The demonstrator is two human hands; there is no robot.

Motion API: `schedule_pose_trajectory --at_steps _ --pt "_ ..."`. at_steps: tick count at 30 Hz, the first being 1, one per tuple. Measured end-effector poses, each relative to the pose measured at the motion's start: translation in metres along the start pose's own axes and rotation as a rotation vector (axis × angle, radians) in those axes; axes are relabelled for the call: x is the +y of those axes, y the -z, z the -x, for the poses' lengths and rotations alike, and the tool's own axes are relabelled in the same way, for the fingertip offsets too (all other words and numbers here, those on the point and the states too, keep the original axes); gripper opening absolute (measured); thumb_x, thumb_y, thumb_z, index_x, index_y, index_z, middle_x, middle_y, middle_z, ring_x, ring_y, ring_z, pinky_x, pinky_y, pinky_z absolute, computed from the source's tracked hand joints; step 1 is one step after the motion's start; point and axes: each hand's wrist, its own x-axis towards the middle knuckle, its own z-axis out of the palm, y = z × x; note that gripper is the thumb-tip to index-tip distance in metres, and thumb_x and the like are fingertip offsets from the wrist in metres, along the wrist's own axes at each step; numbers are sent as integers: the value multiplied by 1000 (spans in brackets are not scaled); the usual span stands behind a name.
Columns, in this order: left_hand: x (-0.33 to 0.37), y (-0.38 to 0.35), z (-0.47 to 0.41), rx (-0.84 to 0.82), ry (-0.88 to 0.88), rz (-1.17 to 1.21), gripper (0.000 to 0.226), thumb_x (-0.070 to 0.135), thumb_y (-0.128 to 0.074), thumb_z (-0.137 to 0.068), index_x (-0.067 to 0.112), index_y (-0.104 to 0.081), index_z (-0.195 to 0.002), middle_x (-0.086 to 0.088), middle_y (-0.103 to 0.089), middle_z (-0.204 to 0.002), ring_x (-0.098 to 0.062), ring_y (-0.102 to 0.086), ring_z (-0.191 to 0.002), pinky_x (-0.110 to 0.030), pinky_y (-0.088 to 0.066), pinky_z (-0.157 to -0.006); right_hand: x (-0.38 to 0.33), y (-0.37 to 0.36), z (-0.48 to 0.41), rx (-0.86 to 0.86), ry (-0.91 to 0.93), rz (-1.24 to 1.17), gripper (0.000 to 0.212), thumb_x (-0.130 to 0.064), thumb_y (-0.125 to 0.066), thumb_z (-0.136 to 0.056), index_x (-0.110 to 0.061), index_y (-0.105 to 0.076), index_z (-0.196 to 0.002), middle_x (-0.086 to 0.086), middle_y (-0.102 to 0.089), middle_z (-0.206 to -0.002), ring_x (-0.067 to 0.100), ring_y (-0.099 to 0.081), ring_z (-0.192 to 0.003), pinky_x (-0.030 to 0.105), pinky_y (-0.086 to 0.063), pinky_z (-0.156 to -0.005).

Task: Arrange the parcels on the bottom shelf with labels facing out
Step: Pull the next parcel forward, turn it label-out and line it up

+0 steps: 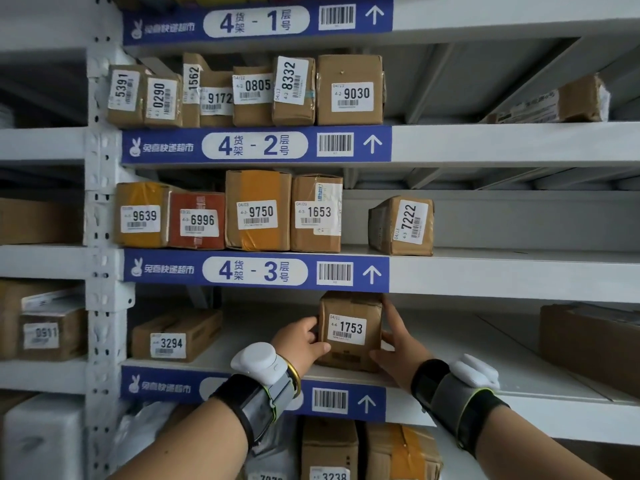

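Note:
A brown cardboard parcel labelled 1753 (349, 348) stands upright on the fourth shelf (519, 379), its white label facing me. My left hand (299, 342) grips its left side and my right hand (398, 355) presses its right side, fingers reaching up along the edge. Further left on the same shelf lies a flat brown parcel 3294 (175, 336), label facing out. At the right end of this shelf sits a large brown box (588, 341) with no label visible.
Shelves above hold rows of labelled boxes, including parcel 7222 (403, 225) standing alone. Below the shelf edge (346, 400) are more parcels, one labelled 3238 (329, 452). A white upright post (104, 306) bounds the bay on the left. A neighbouring bay holds parcel 0911 (48, 334).

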Motion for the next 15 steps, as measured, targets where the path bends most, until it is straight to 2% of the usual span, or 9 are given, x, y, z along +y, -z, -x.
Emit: schedule_pose_trajectory --at_steps 5,11,13,15 --pt "-24 24 8 51 25 -35 49 24 -65 -80 25 -49 -127 -4 -63 -125 -19 -59 -113 -30 -46 -89 -21 -26 -5 -47 23 -26 89 -12 -53 -87 -49 11 -136 1 -47 -140 23 -51 -120 27 -44 -82" --pt "-56 56 17 151 71 -11 63 21 -70 -77 18 -44 -134 -9 -61 -127 -20 -58 -113 -24 -40 -85 -50 -59 -6 -69 91 -74 88 -7 -52 -86 -46 7 -139 2 -50 -137 23 -55 -115 30 -49 -84" --pt "-63 67 20 193 73 -61 60 24 -72 -75 19 -49 -130 -4 -65 -120 -16 -61 -104 -22 -41 -80 -58 -69 -7 -84 98 -93 88 -6 -51 -86 -45 7 -140 4 -50 -137 24 -55 -115 33 -50 -87" --pt "-68 77 22 234 44 -177 50 30 -72 -74 23 -58 -121 3 -67 -104 -11 -61 -87 -20 -40 -71 -65 -77 -9 -94 106 -103 89 -5 -51 -86 -45 7 -140 5 -50 -137 25 -55 -116 38 -50 -91"
